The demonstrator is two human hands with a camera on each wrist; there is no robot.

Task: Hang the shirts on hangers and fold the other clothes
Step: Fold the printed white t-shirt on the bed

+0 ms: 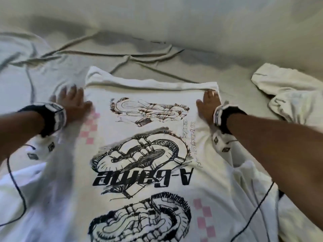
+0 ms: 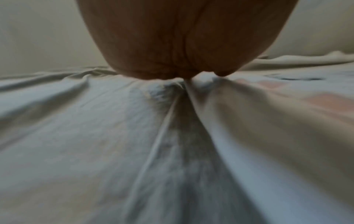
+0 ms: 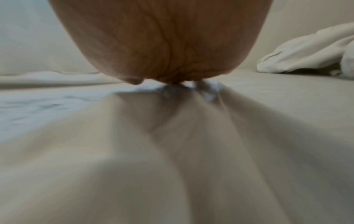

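Observation:
A white T-shirt (image 1: 157, 140) with black drawings, pink checks and the word "A-game" lies spread on the bed, its far edge folded over into a band (image 1: 150, 84). My left hand (image 1: 73, 100) grips the band's left corner and my right hand (image 1: 209, 100) grips its right corner. In the left wrist view the cloth (image 2: 239, 121) puckers up into my left hand (image 2: 182, 37). The right wrist view shows the cloth (image 3: 134, 151) drawn up the same way into my right hand (image 3: 162, 37). My fingertips are hidden in both wrist views.
The pale bed sheet (image 1: 157, 49) is creased in long ridges beyond the shirt. A crumpled white garment (image 1: 288, 95) lies at the right, also in the right wrist view (image 3: 306, 57). Thin dark cables (image 1: 17, 198) trail from my wrists over the shirt.

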